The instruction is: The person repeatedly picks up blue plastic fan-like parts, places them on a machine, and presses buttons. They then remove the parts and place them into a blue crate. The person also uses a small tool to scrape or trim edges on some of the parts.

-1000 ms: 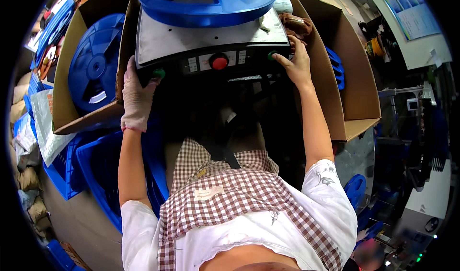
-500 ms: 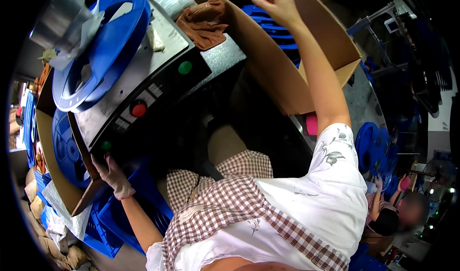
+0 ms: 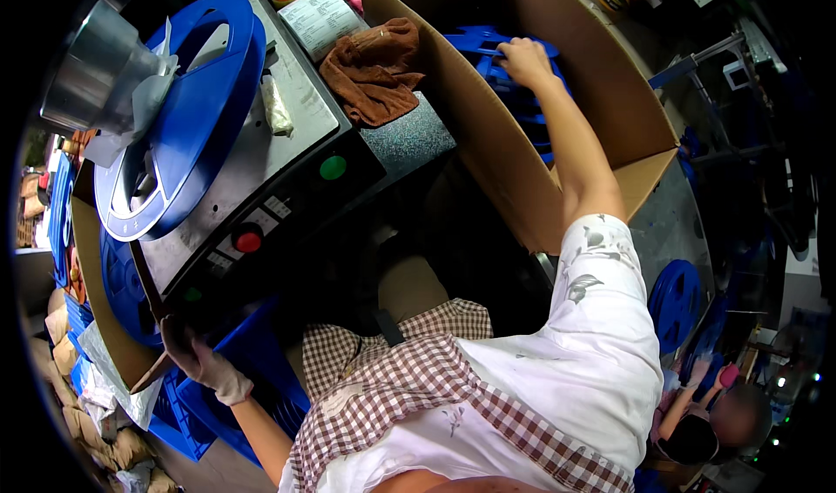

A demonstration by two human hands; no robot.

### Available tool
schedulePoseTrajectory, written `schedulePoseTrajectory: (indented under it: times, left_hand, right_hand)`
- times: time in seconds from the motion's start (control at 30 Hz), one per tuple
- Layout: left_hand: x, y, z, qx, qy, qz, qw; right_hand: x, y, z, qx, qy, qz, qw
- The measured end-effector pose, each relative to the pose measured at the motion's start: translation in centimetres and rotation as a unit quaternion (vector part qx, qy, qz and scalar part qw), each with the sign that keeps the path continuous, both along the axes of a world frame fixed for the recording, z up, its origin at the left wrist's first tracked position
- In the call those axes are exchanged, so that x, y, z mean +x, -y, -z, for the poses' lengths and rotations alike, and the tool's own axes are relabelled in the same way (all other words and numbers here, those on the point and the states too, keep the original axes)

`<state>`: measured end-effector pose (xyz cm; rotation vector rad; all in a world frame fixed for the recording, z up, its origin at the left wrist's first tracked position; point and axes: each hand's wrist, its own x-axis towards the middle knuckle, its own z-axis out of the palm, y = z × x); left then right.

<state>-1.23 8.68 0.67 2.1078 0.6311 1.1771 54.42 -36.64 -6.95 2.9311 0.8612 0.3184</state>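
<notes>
My right hand [image 3: 526, 63] reaches down into a tall cardboard box [image 3: 488, 118], its fingers curled on the rim of a blue plastic reel [image 3: 482, 40]. More blue plastic shows beneath that reel. At the lower left, my gloved left hand [image 3: 209, 369] has its thumb apart from the fingers and appears to hold nothing. It is beside the corner of a machine and a second cardboard box [image 3: 94, 294]. On the machine's metal top [image 3: 296, 114], another blue reel [image 3: 196, 136] leans under a shiny metal cylinder [image 3: 97, 68] with white paper around it.
The machine's front has a red button [image 3: 247, 238] and a green button [image 3: 333, 168]. A brown cloth [image 3: 374, 70] and a roll of white labels [image 3: 320, 21] lie behind. Blue crates [image 3: 261, 362] stand below my left hand. Another person [image 3: 692, 428] works at far right.
My right hand has come down into the box and closed on the reel's rim. My left hand has dropped slightly from the machine's lower corner. The whole view has shifted a little.
</notes>
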Motion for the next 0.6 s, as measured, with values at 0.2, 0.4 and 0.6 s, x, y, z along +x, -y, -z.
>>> schedulePoseTrajectory:
  times: [0.2, 0.4, 0.6]
  left_hand:
    - [3.4, 11.5, -5.5, -0.117, -0.075, 0.134, 0.981]
    - [12.5, 19.9, -7.2, -0.390, -0.126, 0.448, 0.794]
    - [12.4, 23.9, -10.0, -0.560, -0.034, 0.449, 0.695]
  right_hand:
    - [-8.1, 5.9, -7.8, 0.108, 0.254, -0.055, 0.960]
    - [-22.4, 6.7, -14.5, 0.211, 0.281, -0.126, 0.928]
    - [-34.1, 4.0, -16.2, 0.251, 0.120, -0.219, 0.935]
